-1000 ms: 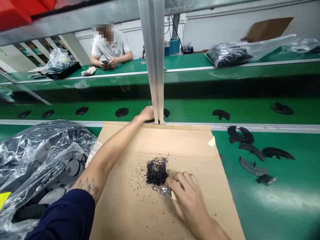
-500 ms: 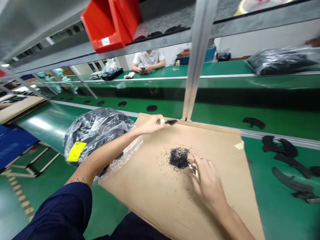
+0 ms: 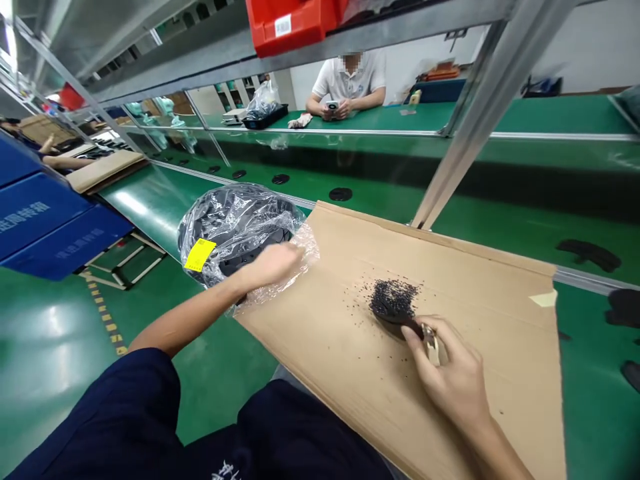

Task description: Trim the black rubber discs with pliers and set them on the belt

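My right hand (image 3: pixel 457 373) is closed around a pair of nippers (image 3: pixel 431 343) with pale handles and shiny metal; their jaws are largely hidden. Its thumb and fingers also pinch a curved black plastic part (image 3: pixel 395 325), which lies low over the near edge of a pile of tiny black bits (image 3: pixel 393 297). The pile is spread on a cardboard sheet (image 3: pixel 310 347). My left hand (image 3: pixel 275 263), slightly blurred, is curled at the mouth of a clear plastic bag (image 3: pixel 235 207) full of black parts. Whatever its fingers hold is hidden.
A yellow label (image 3: pixel 200 255) is on the bag. Round black parts (image 3: pixel 341 194) lie in a row along the green belt beyond the cardboard. A metal post (image 3: pixel 480 133) rises at its far edge, under a red bin (image 3: pixel 295 27). Across the line sits a person (image 3: pixel 350 83) holding a phone.
My left hand has drawn back from the far edge of the cardboard, where it held a black piece, to the bag. A black part now shows in my right hand. The view has shifted left.
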A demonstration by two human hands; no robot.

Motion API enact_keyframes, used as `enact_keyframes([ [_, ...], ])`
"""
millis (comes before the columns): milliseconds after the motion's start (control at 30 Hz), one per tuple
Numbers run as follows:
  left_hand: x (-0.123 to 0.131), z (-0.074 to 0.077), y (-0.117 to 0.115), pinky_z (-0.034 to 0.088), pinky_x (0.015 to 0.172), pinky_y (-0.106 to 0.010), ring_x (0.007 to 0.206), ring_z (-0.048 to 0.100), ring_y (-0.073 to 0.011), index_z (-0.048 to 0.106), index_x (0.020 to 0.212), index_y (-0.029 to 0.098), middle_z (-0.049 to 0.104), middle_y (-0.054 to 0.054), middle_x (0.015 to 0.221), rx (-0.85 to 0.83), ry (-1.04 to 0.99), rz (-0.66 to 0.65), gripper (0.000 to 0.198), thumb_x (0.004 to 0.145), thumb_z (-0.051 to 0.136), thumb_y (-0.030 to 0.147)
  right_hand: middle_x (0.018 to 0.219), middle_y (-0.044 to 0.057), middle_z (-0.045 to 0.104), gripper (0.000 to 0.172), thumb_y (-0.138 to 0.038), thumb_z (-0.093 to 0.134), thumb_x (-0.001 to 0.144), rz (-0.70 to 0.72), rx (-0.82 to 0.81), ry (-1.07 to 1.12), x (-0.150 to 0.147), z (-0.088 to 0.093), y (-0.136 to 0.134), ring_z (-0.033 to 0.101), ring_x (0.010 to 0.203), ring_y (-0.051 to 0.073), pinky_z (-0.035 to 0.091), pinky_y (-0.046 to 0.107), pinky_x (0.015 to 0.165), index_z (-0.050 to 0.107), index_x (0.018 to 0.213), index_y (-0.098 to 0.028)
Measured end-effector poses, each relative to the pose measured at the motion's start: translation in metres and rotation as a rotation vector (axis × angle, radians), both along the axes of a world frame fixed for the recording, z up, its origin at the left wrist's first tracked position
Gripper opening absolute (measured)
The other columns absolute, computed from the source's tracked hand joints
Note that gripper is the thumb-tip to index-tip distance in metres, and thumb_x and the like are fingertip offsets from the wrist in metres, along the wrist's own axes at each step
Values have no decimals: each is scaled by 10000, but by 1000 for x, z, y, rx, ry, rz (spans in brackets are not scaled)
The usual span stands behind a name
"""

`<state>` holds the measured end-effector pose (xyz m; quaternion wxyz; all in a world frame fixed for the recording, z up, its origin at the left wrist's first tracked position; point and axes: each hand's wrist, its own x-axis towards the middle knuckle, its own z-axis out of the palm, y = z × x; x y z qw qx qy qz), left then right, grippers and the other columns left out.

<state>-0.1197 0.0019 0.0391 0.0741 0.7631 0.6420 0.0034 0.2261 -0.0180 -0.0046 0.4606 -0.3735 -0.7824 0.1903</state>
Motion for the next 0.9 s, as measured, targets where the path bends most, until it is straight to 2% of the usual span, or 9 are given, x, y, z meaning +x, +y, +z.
enact_keyframes([
  [67, -38, -3, 8, 555, 944, -415, 1045, 702, -301, 636, 1005, 122, 715, -169, 1014, 9, 81, 117, 165, 930, 491, 100, 769, 16, 629, 162, -388, 639, 946, -68, -125, 44, 1, 1, -1, 583, 658, 178, 480, 296, 639, 600, 911, -235],
  [133, -67, -8, 13, 529, 1010, -453, 1138, 679, -329, 614, 1127, 123, 703, -190, 1155, -5, 127, 179, 261, 873, 555, 111, 712, -4, 578, 251, -470, 637, 935, -99, -258, 78, 2, 2, -1, 524, 609, 160, 454, 283, 601, 591, 871, -232],
  [200, -85, -15, 17, 502, 1055, -464, 1196, 653, -343, 578, 1210, 126, 674, -197, 1248, -22, 145, 209, 370, 843, 609, 153, 694, -11, 548, 318, -532, 640, 915, -109, -362, 116, 2, 2, 0, 500, 607, 155, 438, 275, 589, 585, 836, -229],
  [300, -98, -25, 20, 497, 1052, -453, 1200, 637, -339, 538, 1245, 131, 653, -185, 1258, -23, 141, 239, 440, 830, 652, 220, 691, -17, 511, 363, -566, 662, 883, -116, -457, 173, 2, 3, 1, 475, 616, 151, 423, 272, 593, 570, 795, -226],
  [567, -107, -30, 17, 456, 1115, -443, 1264, 582, -326, 562, 1245, 176, 626, -141, 1300, -27, 83, 197, 478, 804, 675, 321, 667, -28, 463, 420, -618, 695, 835, -132, -567, 248, 2, 4, 2, 397, 598, 141, 408, 285, 605, 561, 776, -225],
  [733, -106, -22, 14, 535, 942, -466, 1060, 642, -352, 591, 1039, 168, 664, -147, 1066, -23, 82, 234, 365, 756, 699, 371, 670, -34, 446, 423, -611, 712, 826, -122, -604, 271, 0, 2, 1, 392, 602, 138, 401, 283, 601, 549, 769, -224],
  [833, -95, -15, 5, 550, 881, -431, 947, 650, -294, 563, 924, 188, 663, -98, 950, 124, -36, 211, 194, 795, 601, 328, 668, -39, 422, 420, -605, 717, 827, -116, -620, 291, 0, 2, -2, 393, 614, 139, 407, 285, 616, 550, 782, -222],
  [900, -78, -11, -2, 557, 875, -407, 937, 654, -259, 570, 952, 196, 680, -71, 967, 240, -160, 185, 173, 841, 548, 328, 679, -37, 424, 419, -608, 715, 826, -104, -635, 314, 0, 1, -4, 400, 631, 143, 418, 290, 637, 553, 800, -222],
])
